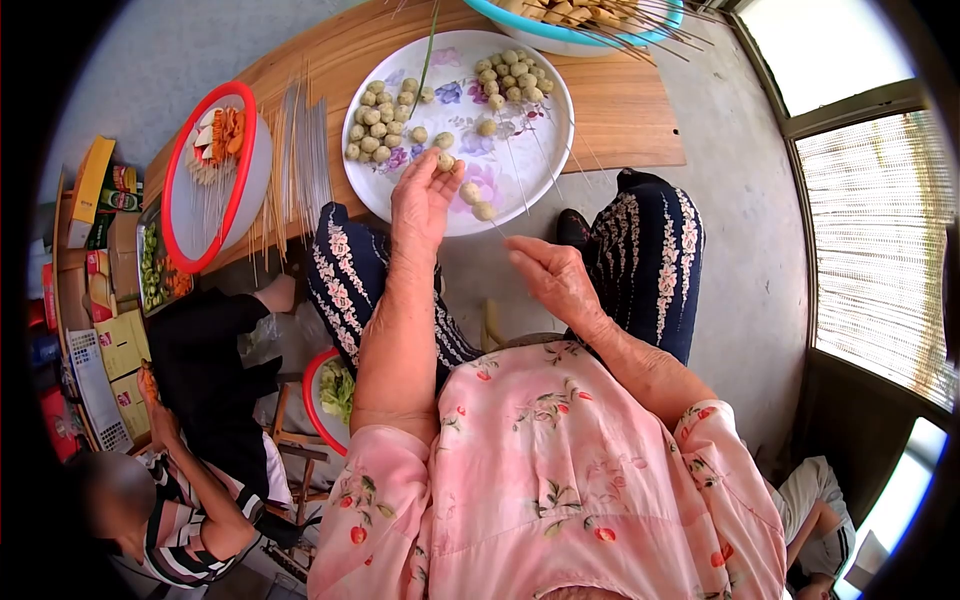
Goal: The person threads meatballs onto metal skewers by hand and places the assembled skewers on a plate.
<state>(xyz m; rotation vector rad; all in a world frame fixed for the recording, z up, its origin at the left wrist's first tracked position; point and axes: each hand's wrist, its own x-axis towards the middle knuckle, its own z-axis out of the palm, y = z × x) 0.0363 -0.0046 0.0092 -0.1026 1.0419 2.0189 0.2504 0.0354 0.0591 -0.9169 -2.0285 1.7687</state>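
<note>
My left hand [423, 190] pinches a small speckled grey-green ball [446, 161] above the near side of a floral white plate [480, 222]. In my right hand [548, 265] is a thin skewer [498, 229], its far end pointing toward the plate. Two balls [477, 201] are threaded on that skewer near its tip. On the plate lie a heap of loose balls [377, 125] at the left and another group [514, 76] at the upper right. Several skewers [540, 140] rest across the plate's right side, their ends reaching over its rim.
Loose sticks [300, 150] lie on the wooden table [630, 120] left of the plate. A red-rimmed basin [256, 150] holds skewered food; a turquoise-rimmed bowl [560, 38] stands at the back. A person in a striped top [205, 510] sits at lower left, near a bowl of greens [337, 390].
</note>
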